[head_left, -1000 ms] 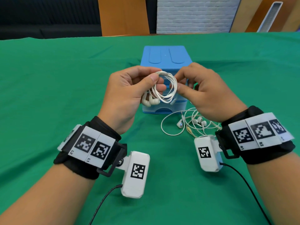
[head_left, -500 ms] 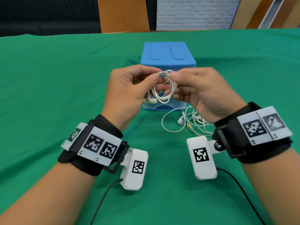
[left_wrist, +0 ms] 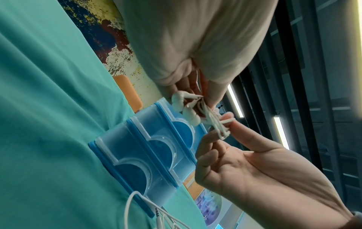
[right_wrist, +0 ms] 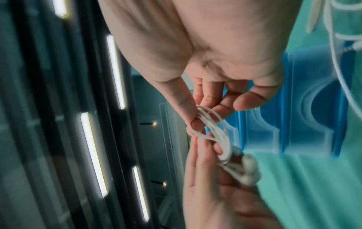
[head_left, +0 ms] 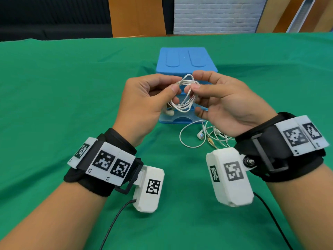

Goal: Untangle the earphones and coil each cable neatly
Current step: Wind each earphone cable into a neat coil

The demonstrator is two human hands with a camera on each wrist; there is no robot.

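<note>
Left hand: the left hand (head_left: 144, 103) is up in the air over the green cloth table (head_left: 63, 105). Its thumb and fingers are curled and pinch the left side of the thin white earphone cable coil (head_left: 185, 98).
Right hand: the right hand (head_left: 228, 103) pinches the top right of the same coil with thumb and first finger. Its other fingers are loose and a bit spread.
Where the coil is: it hangs between the two hands, with its loops running up and down. The two white earbuds (left_wrist: 184, 108) hang at the bottom, close to the left palm.
Which hand is closer: both hands touch the coil. The loose bit to tuck in looks to be on the right-hand side.
Box: the blue plastic drawer box (head_left: 186, 60) stands just behind the hands. Its see-through drawers look empty, as far as I can tell.
Still to do: a second messy pile of white earphones (head_left: 203, 136) lies on the cloth in front of the box, under the right wrist.
</note>
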